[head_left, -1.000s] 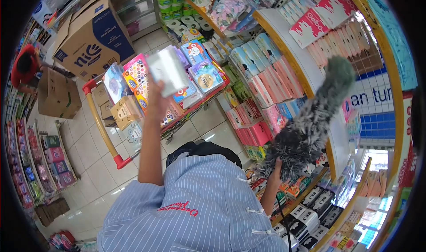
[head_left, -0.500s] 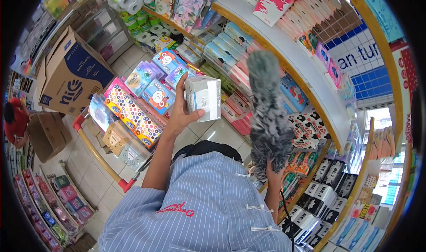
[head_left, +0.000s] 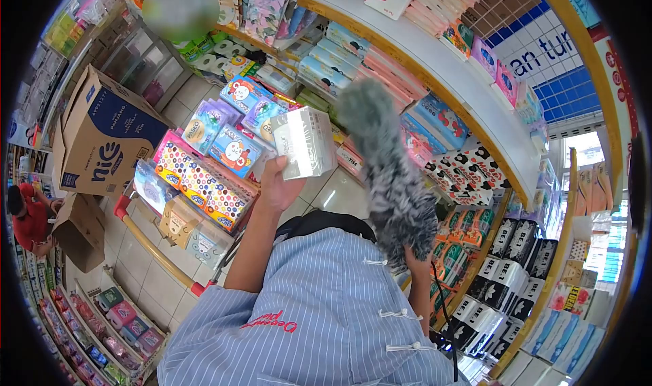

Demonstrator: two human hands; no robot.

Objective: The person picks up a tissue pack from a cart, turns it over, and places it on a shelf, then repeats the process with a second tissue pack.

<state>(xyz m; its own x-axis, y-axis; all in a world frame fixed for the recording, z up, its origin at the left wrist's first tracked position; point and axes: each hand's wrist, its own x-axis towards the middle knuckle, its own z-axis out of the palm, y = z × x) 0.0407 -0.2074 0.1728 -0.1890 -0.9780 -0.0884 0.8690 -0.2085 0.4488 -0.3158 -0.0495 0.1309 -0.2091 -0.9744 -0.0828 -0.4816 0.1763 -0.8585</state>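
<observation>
Pale glossy tiles (head_left: 139,267) floor the shop aisle, where a cart (head_left: 160,252) carries dotted packs (head_left: 204,182) along its near side edge, close to the handle. Both hands are apart: the left hand (head_left: 275,185) is clamped on a clear-wrapped pack (head_left: 303,143), held up before the cart's near side edge, towards the end away from the handle; the right hand (head_left: 418,258) grips a fluffy grey duster (head_left: 387,162). Behind the duster curves a white shelf (head_left: 435,53) with a yellow front edge. Beyond the cart's handle end stand a printed carton (head_left: 112,141) and a person in red (head_left: 30,216).
</observation>
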